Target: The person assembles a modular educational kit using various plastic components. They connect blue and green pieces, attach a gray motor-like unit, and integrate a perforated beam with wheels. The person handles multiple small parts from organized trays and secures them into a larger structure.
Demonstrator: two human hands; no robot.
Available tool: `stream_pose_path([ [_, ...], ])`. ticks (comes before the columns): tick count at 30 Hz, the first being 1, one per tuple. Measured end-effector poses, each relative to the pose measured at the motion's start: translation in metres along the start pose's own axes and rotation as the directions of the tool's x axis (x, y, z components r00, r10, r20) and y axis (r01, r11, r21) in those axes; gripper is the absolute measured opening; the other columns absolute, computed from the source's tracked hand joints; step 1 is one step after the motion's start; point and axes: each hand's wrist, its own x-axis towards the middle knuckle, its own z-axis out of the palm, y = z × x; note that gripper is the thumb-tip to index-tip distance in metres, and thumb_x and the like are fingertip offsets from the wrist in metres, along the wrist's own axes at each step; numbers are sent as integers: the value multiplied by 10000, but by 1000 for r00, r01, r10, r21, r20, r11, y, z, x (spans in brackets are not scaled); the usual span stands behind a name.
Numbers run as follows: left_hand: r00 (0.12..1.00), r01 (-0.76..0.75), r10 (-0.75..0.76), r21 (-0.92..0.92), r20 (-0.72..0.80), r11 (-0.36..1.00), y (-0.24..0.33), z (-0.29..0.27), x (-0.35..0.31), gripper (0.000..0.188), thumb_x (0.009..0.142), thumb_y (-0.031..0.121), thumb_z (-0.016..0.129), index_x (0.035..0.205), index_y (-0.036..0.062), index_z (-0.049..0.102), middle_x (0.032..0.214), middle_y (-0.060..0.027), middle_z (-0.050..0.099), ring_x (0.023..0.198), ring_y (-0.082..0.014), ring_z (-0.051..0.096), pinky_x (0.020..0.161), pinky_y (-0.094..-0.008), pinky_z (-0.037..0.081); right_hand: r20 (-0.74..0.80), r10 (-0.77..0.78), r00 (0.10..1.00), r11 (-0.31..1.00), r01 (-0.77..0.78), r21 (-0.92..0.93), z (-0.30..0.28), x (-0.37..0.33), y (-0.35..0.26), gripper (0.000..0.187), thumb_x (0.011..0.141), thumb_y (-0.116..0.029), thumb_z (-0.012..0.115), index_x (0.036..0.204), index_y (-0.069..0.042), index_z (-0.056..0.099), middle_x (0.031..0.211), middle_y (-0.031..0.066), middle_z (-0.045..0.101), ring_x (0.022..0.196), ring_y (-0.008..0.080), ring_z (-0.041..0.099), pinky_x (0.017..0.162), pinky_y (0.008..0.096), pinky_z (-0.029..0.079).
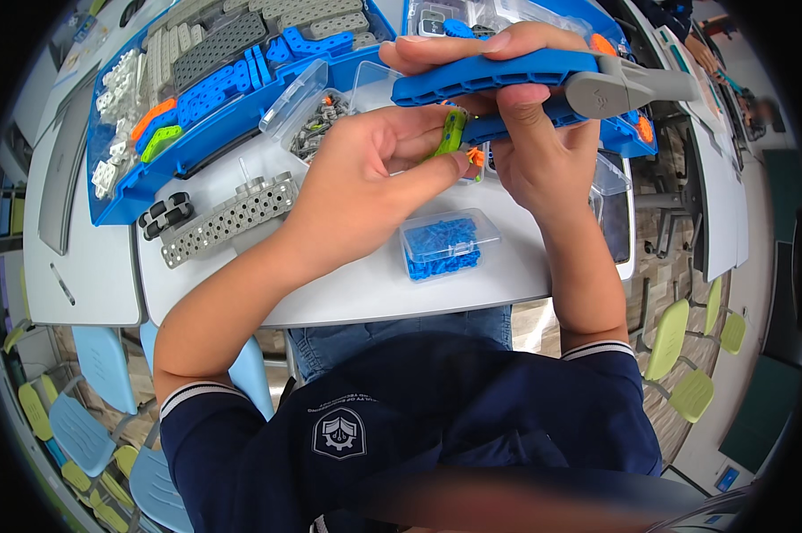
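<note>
My left hand (pixel 352 173) is closed, pinching a small lime-green perforated construction beam (pixel 451 131) between thumb and fingers. Raised over the table, my right hand (pixel 543 147) grips a plier-like tool (pixel 498 75) with two blue arms and a grey pivot and tip on the right. The tool's lower blue arm comes right up to the green beam; whether they touch, I cannot tell. Beneath my hands stands a clear plastic box (pixel 445 245) of small blue pins. A grey perforated beam assembly (pixel 232 218) with a dark wheel (pixel 165 213) lies left of my left forearm.
A large blue tray (pixel 116 200) of grey, white, blue and orange construction parts spans the back left. An open clear box (pixel 316 120) of small grey parts sits beside it. Another blue tray (pixel 629 142) stands at the back right. The white table's front edge (pixel 374 317) is near my waist.
</note>
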Motion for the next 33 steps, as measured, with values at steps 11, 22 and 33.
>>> stream_pose_path([
  [11, 984, -116, 154, 331, -91, 936, -13, 4, -4, 295, 855, 114, 697, 1114, -26, 668, 940, -132, 737, 860, -104, 663, 769, -279, 516, 18, -18, 1000, 991, 20, -134, 6, 0, -5, 192, 970, -82, 574, 1111, 37, 523, 1092, 305, 656, 1048, 413, 670, 906, 486, 559],
  [22, 910, -270, 404, 610, -90, 745, -18, -2, -3, 378, 833, 107, 695, 1194, 4, 648, 974, -186, 719, 893, -269, 725, 779, -354, 550, -128, -94, 987, 994, 101, 50, 15, 0, 0, 200, 941, 37, 539, 1139, 35, 512, 1102, 254, 664, 1094, 343, 661, 921, 432, 565],
  [33, 932, -262, 337, 396, -131, 880, -16, -22, 15, 418, 806, -48, 745, 1201, -43, 608, 1171, -158, 676, 1067, -189, 644, 936, -325, 502, -476, 75, 876, 995, -96, -21, -19, 0, -8, 546, 1035, -537, 354, 1364, -116, 466, 919, 74, 613, 825, 106, 558, 722, 257, 448],
])
